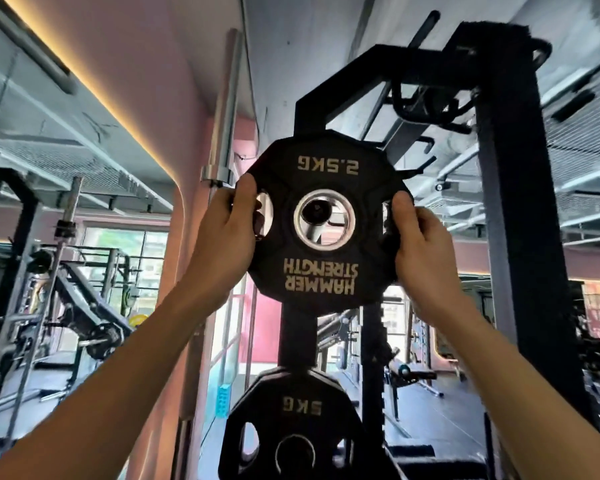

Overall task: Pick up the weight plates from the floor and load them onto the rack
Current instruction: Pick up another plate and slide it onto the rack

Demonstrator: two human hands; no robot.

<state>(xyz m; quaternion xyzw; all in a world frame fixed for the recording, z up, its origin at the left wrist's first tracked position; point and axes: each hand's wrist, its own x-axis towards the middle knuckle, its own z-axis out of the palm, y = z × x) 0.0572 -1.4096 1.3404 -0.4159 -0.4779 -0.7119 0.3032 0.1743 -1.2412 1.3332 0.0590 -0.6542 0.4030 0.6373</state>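
The black rack (510,202) stands right in front of you, its thick upright on the right and a narrower post (297,334) running down the middle. Low on that post a 5KG plate (291,420) already hangs. Above it, at arm's reach, you hold the 2.5KG plate (326,220) flat-on to you, its print upside down. Your left hand (226,230) grips its left edge with fingers hooked through the grip slot, and your right hand (420,240) grips the right edge the same way; both sit equally close. Through the steel-ringed bore you see the end of a storage peg (316,212), nearly centred, pointing towards you. The plate probably wants a straight push away from you along that peg. A chrome barbell (226,112) stands just left, clear of the path.
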